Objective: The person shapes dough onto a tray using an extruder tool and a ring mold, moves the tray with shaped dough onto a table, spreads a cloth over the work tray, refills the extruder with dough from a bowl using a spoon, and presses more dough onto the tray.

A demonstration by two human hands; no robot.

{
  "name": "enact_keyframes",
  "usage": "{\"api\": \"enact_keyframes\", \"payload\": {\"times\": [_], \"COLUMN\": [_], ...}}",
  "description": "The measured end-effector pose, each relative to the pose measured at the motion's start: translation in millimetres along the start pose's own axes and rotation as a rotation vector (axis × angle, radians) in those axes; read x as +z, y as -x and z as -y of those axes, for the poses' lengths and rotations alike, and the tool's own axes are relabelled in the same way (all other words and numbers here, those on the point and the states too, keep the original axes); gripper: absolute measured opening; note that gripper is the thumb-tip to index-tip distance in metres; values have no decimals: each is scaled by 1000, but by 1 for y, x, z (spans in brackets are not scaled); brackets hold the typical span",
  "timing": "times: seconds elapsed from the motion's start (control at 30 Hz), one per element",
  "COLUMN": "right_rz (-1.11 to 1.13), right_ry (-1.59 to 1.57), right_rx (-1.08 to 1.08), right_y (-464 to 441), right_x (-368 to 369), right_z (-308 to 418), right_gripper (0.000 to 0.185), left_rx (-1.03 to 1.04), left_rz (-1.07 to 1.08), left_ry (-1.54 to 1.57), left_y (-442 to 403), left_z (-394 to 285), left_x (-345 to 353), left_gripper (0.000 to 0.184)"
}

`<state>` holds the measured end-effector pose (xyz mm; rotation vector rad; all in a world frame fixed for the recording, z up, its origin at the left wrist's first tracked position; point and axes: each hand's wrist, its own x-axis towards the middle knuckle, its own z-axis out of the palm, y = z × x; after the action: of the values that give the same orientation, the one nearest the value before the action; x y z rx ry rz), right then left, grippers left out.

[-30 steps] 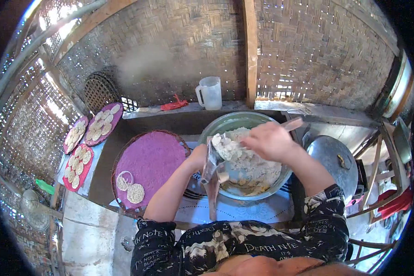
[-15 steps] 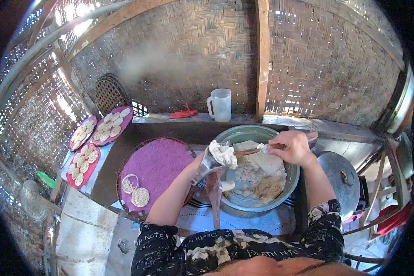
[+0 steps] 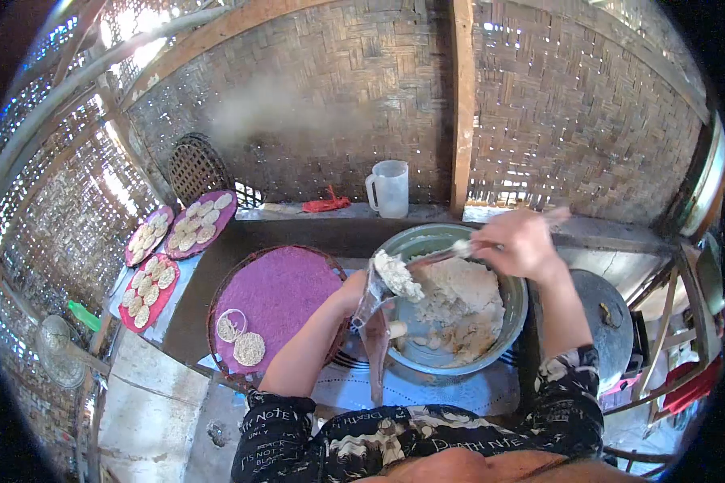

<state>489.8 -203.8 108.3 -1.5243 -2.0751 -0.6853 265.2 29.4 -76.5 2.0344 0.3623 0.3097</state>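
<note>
My left hand [image 3: 351,291] is wrapped round a press [image 3: 374,310], a tool with a metal cup and a wooden handle hanging down. A lump of white dough [image 3: 397,275] fills and overflows the cup's mouth. My right hand [image 3: 520,241], slightly blurred, grips a wooden spatula [image 3: 443,255] whose blade end reaches the dough at the cup. Beneath the spatula stands a large green basin [image 3: 517,318] holding a mass of pale dough [image 3: 463,299]. On the left, a round purple-covered tray [image 3: 278,282] bears a white ring [image 3: 230,324] and a disc of dough strands [image 3: 249,348].
Smaller trays with several pale discs, one of them red [image 3: 163,303], lie at the far left. Behind the basin stand a clear jug [image 3: 391,191] and a red plastic bag [image 3: 325,203]. A large metal lid [image 3: 592,322] is to the right.
Over the last second my right hand moved up and right with the spatula, away from the cup's mouth. More dough now sits on the press. The view has shifted slightly.
</note>
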Motion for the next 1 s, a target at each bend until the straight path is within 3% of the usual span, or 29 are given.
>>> {"api": "enact_keyframes", "payload": {"times": [0.03, 0.1, 0.2, 0.33, 0.37, 0.57, 0.67, 0.73, 0.8, 0.83, 1.0], "right_rz": [-48, -67, -20, -30, -29, 50, 57, -69, -136, -121, -45], "right_ry": [-72, -116, -50, -10, 2, 5, 2, -15, 3, -10, -48], "right_rx": [13, 11, -7, -33, -53, -180, -181, -122, 31, -5, -26], "right_y": [4, 6, 3, -3, -7, -16, -18, -12, -7, -9, -9], "right_x": [-10, -16, -12, -9, -9, 37, 31, 7, -23, -23, -10], "right_z": [-3, 3, 15, 5, 8, 36, 29, 10, 8, 12, 14], "right_gripper": [19, 17, 13, 18, 18, 17, 16, 16, 12, 12, 16], "left_rx": [-16, 102, 10, 243, 136, 44, 3, -6, 122, 186, 117], "left_rz": [-24, 16, -2, -155, -155, -102, -100, -93, -86, -88, -195], "left_ry": [91, -134, 48, -389, -424, -388, -237, -61, -189, -253, -378], "left_y": [5, -20, -31, -9, -9, -2, -12, -22, -16, -13, 7], "left_z": [-12, 45, 54, -5, -5, -35, -1, 43, 35, 31, -31], "left_x": [-6, -12, -5, 14, 18, 32, 26, 12, -3, -10, 8], "left_gripper": [51, 54, 54, 45, 43, 38, 42, 45, 50, 52, 46]}}
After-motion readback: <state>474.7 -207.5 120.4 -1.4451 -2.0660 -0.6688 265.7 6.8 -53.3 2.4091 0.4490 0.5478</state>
